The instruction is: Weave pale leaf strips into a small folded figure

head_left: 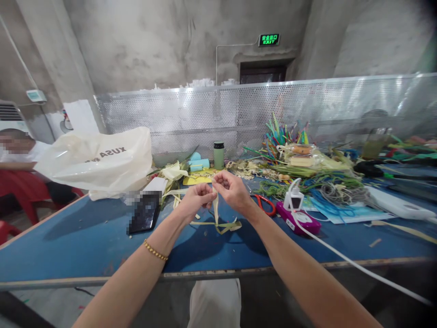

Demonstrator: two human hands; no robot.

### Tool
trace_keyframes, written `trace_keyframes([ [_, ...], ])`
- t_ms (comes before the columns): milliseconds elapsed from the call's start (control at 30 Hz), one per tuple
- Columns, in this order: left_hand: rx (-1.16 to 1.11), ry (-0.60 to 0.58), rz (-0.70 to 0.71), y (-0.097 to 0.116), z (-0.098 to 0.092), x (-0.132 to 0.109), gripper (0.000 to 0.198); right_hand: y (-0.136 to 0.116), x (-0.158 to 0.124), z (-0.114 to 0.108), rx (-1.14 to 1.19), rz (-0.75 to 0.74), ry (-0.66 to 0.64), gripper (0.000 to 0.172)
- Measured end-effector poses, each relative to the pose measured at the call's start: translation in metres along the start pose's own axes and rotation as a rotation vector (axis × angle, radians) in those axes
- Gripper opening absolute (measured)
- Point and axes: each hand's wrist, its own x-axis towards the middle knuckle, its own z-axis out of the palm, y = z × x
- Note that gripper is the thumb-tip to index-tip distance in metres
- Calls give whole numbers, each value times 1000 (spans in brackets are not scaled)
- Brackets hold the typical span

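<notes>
Both my hands meet above the middle of the blue table [85, 246]. My left hand [197, 198] and my right hand [229, 187] each pinch the top of a pale yellow leaf strip [216, 215]. The strip hangs down between them, and its lower end lies curled on the table. A gold bracelet [155, 250] sits on my left wrist.
A dark phone [145, 212] lies left of my hands, a white plastic bag [99, 159] beyond it. Red scissors [266, 205], a magenta device [298, 218] with a white cable, a green flask [219, 156] and heaps of leaves and coloured strips crowd the right. A person sits far left.
</notes>
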Motion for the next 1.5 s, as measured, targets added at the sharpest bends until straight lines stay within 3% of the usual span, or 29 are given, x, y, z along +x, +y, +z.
trace_keyframes([
  [233, 102, -51, -28, 5, 6, -5, 30, 4, -2, -2, -262, -178, 35, 6],
  [533, 316, -85, -158, 9, 15, -10, 23, 0, -1, -2, -164, -111, 182, 9],
  [733, 379, -42, -95, 1, 10, -6, 27, 6, 3, -4, -45, -12, 208, 13],
  [800, 323, 2, -68, 1, 7, -5, 26, 8, 5, -5, 0, 63, 154, 18],
  [900, 276, 49, -62, 1, 3, -2, 25, 11, 5, -7, 10, 173, -53, 24],
  [967, 286, 68, -64, 2, 0, -1, 25, 11, 3, -6, 24, 204, -187, 27],
  [1033, 298, 74, -76, 2, -2, -1, 26, 13, 2, -4, 49, 201, -236, 23],
  [1233, 349, 93, -68, -1, -2, 0, 27, 21, 2, 1, -48, 162, -114, 16],
  [1500, 345, -61, -91, 5, 0, -5, 26, 15, 3, -3, -208, 43, 104, 10],
])
